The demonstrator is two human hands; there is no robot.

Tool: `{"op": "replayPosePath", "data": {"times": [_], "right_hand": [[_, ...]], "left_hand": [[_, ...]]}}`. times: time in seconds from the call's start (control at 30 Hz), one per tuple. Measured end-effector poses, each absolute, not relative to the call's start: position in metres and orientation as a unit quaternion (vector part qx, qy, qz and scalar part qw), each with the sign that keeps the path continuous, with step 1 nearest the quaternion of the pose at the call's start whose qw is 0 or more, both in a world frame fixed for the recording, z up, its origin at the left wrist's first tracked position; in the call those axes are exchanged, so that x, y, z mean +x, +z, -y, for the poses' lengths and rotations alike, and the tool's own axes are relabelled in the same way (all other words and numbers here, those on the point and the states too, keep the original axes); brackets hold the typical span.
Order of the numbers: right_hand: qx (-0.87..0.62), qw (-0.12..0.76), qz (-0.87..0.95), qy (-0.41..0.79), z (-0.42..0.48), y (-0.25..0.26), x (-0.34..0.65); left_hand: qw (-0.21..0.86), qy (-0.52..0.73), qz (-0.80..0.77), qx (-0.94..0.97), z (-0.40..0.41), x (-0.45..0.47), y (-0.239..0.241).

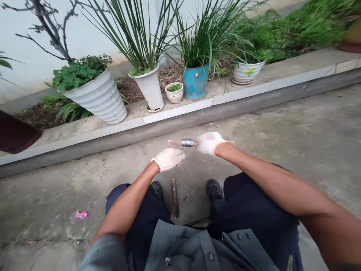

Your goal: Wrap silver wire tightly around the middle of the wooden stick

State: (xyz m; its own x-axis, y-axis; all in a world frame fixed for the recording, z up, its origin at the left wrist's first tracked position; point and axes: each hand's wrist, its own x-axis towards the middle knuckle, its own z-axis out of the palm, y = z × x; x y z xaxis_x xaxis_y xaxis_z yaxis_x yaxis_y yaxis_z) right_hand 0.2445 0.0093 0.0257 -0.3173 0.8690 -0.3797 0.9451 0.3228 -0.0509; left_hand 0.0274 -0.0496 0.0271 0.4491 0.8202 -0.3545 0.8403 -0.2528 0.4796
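Note:
My right hand point(210, 143), in a white knit glove, is closed around a wooden stick point(175, 142) that lies roughly level. Silvery wire point(187, 142) is wound in a thick coil about the stick, left of that hand. Just below the coil, my left hand point(168, 159), also gloved, is closed, its fingertips pinching what looks like a thin strand of the wire. A small reddish bit shows under the left fingers, too small to name. Between my shoes, a second wooden stick point(174, 198) with a band of wire near its top lies on the ground.
A low tiled ledge point(177, 114) runs across ahead, bearing a ribbed white pot point(97, 98), a tall white pot point(150, 88), a small pot point(175, 96), a blue pot point(195, 83) and a white bowl planter point(246, 72). A pink scrap point(81, 215) lies on the concrete at left.

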Motion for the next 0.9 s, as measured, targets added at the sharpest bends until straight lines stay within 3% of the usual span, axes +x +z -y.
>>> {"op": "replayPosePath", "data": {"times": [0.13, 0.37, 0.47, 0.6, 0.7, 0.83, 0.9], "right_hand": [[0.534, 0.076, -0.818, -0.202, -0.013, 0.034, 0.254], [0.493, -0.101, -0.741, -0.445, 0.004, 0.044, 0.259], [0.453, -0.121, -0.724, -0.505, 0.012, 0.061, 0.265], [0.384, -0.042, -0.740, -0.551, 0.014, 0.079, 0.278], [0.335, 0.102, -0.770, -0.533, 0.018, 0.077, 0.279], [0.299, 0.286, -0.828, -0.380, 0.031, 0.048, 0.260], [0.302, 0.313, -0.866, -0.248, 0.035, 0.029, 0.248]], "left_hand": [[0.337, 0.042, -0.519, 0.785, 0.049, 0.024, 0.028], [0.315, 0.033, -0.514, 0.797, 0.046, 0.020, 0.026], [0.305, 0.019, -0.521, 0.797, 0.046, 0.018, 0.027], [0.306, 0.010, -0.512, 0.802, 0.043, 0.016, 0.029], [0.316, 0.020, -0.501, 0.806, 0.039, 0.015, 0.030], [0.301, -0.014, -0.489, 0.819, 0.041, 0.020, 0.027], [0.274, -0.072, -0.473, 0.834, 0.045, 0.025, 0.023]]}}
